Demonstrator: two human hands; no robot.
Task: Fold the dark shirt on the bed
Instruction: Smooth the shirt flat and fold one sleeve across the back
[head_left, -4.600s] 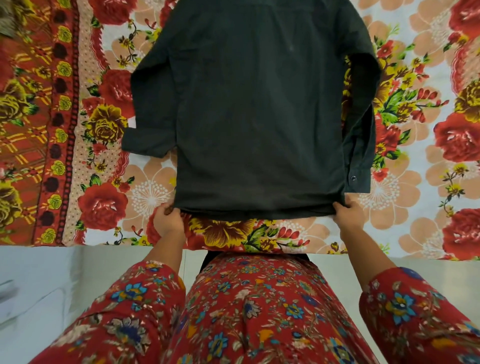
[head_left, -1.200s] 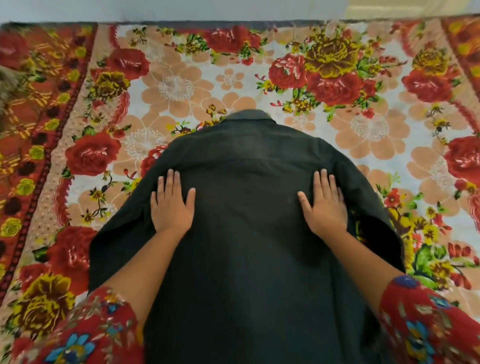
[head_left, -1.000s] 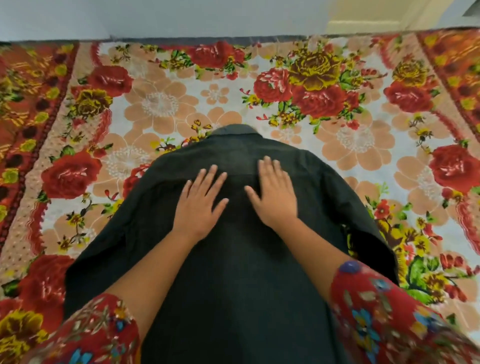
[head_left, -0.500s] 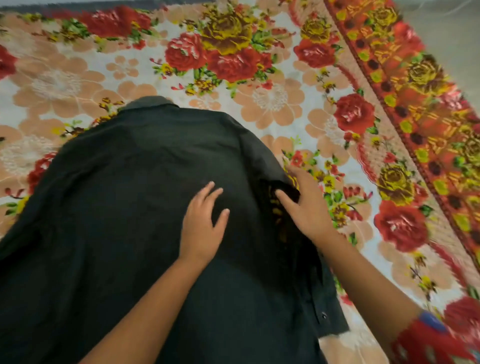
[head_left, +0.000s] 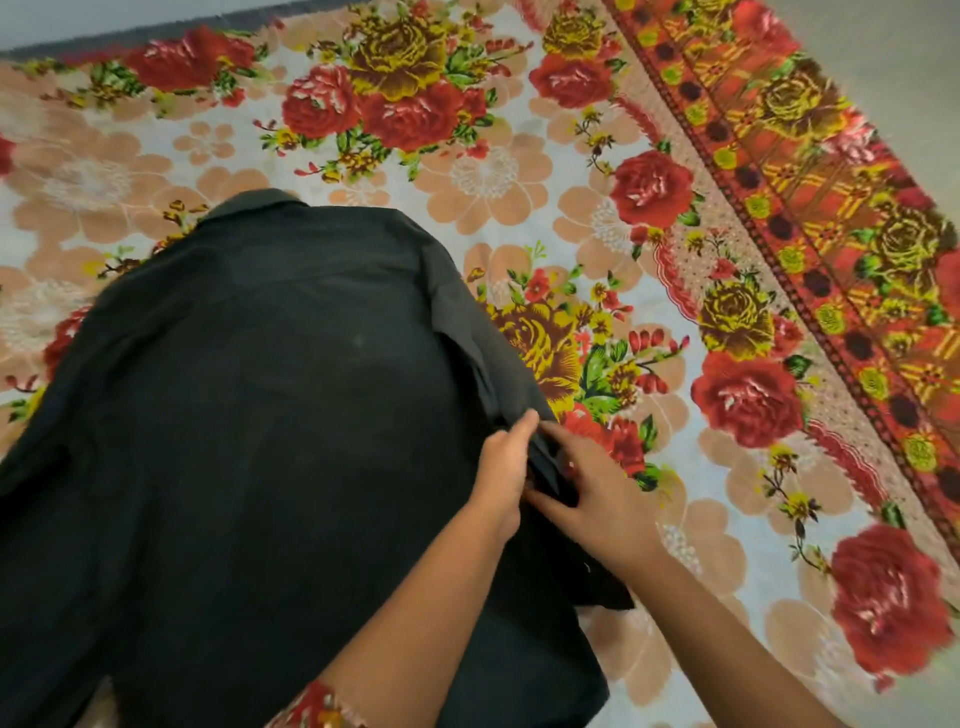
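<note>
The dark shirt (head_left: 270, 415) lies back-up on the flowered bedspread (head_left: 488, 171), its collar pointing away from me. Its right sleeve (head_left: 498, 358) runs down along the body's right side. Both of my hands meet at that sleeve, about halfway down the shirt's right edge. My left hand (head_left: 505, 470) stands on its edge with the fingers curled into the sleeve fabric. My right hand (head_left: 597, 501) lies over the sleeve from the outer side, thumb and fingers pinching the cloth. The sleeve's cuff end (head_left: 605, 592) pokes out below my right wrist.
The bedspread's orange-red patterned border (head_left: 810, 218) runs diagonally along the right, with pale floor (head_left: 904, 47) beyond it. A grey bed edge and wall (head_left: 130, 21) show at the top left. The shirt's left side spreads to the frame's left edge.
My hands left the shirt's back, where they lay flat, and moved to its right edge. Both now hold the right sleeve. My view has swung right.
</note>
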